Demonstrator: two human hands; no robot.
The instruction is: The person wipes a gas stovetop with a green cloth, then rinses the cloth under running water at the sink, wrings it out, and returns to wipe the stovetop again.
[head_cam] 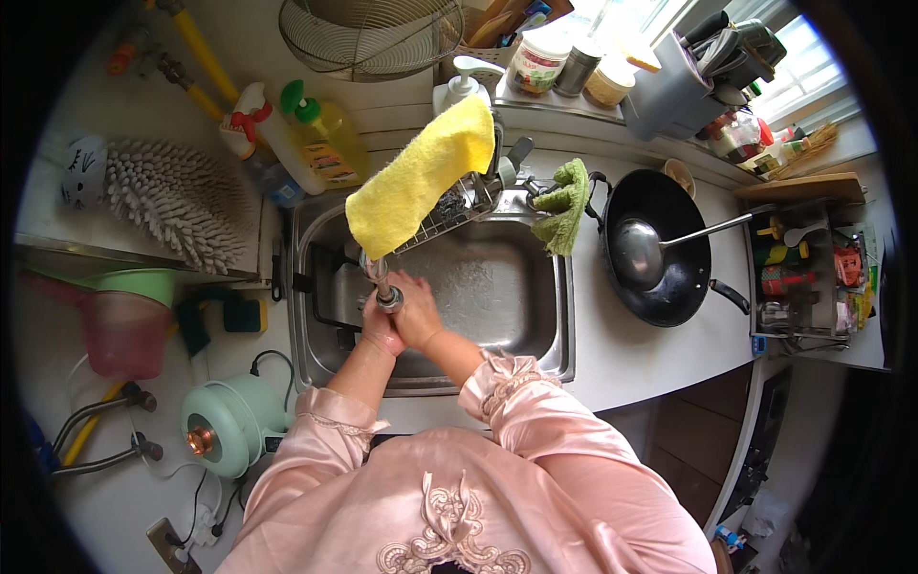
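In a stainless steel sink (pixel 495 287), my left hand (pixel 380 323) and my right hand (pixel 418 308) are pressed together below the spout of a metal faucet (pixel 389 298). Both hands look wet, and the faucet hides part of them. Whether anything lies between the palms cannot be seen. A yellow cloth (pixel 423 176) drapes over the faucet and a wire rack (pixel 445 222) just beyond my hands. To the right, a green cloth (pixel 566 208) hangs at the sink's back edge.
A black wok (pixel 656 287) holding a metal ladle (pixel 638 255) stands right of the sink. Spray and pump bottles (pixel 323 143) stand at the back left. A mint green electric appliance (pixel 237 423) with cords is at the lower left. A condiment rack (pixel 796 273) stands far right.
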